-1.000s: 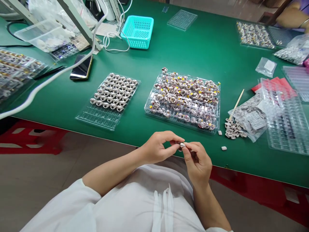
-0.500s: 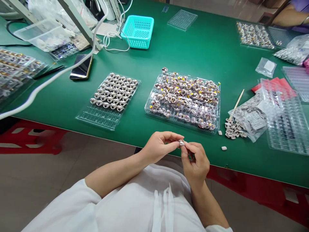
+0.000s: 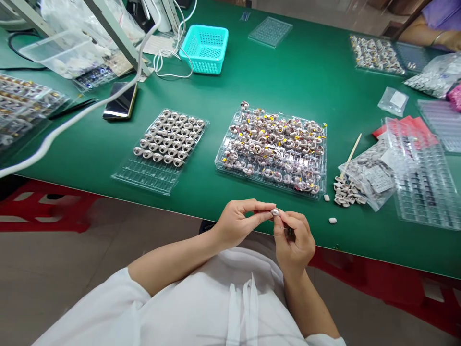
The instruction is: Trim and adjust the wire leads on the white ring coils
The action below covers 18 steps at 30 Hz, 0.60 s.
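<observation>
My left hand [image 3: 240,220] pinches a small shiny earbud shell [image 3: 275,212] between thumb and forefinger. My right hand [image 3: 294,240] grips the same shell from the other side, its thumb and forefinger closed on it. Both hands are just over the table's front edge. Beyond them is a clear plastic tray [image 3: 219,162] heaped with similar shells that show yellow tabs and reddish bits. To its left, a second clear tray [image 3: 144,177] carries neat rows of beige shells [image 3: 167,139], with its front rows bare. Whatever lies inside my curled right fingers is hidden.
Loose beige pieces [image 3: 348,193], a wooden stick [image 3: 355,149], a plastic bag of parts [image 3: 374,175] and stacked clear trays [image 3: 425,192] lie right. A turquoise basket [image 3: 205,65], phone [image 3: 120,108] and white cable [image 3: 77,113] are left. A co-worker's arm [image 3: 419,32] rests far right.
Both hands have shifted slightly right with the shell, which now shows more of its shiny face. At far right, the co-worker's hand has come into view.
</observation>
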Available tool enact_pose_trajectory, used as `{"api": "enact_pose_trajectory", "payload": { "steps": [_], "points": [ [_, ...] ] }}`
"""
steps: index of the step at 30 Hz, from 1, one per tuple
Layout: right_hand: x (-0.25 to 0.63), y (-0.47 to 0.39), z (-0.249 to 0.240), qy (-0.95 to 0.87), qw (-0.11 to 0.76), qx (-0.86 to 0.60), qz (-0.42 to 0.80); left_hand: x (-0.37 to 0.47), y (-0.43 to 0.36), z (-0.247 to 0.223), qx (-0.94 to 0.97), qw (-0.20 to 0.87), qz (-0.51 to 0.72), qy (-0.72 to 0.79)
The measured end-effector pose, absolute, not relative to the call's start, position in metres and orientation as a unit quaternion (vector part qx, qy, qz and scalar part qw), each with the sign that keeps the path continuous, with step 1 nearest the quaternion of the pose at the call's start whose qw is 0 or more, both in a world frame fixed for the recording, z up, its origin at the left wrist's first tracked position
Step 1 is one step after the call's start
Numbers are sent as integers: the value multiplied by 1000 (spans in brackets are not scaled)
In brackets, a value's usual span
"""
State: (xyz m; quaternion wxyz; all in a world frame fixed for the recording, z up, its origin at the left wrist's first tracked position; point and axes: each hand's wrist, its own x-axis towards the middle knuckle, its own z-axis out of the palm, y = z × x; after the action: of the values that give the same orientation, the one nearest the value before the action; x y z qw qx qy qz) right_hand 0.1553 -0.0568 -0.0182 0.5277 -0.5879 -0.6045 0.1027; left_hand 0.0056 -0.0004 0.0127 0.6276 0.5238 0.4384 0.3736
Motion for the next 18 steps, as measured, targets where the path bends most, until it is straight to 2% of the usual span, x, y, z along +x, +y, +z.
{"api": "enact_pose_trajectory", "payload": {
  "steps": [6, 13, 18],
  "points": [
    [161, -59, -18, -609, 535, -567, 145, 3, 2, 10, 543, 620, 393, 408],
    [169, -56, -4, -604, 522, -540, 268, -2, 1, 14, 599, 595, 381, 378],
    [167, -55, -6, -597, 539, -533, 265, -2, -1, 14, 603, 584, 393, 375]
  ]
}}
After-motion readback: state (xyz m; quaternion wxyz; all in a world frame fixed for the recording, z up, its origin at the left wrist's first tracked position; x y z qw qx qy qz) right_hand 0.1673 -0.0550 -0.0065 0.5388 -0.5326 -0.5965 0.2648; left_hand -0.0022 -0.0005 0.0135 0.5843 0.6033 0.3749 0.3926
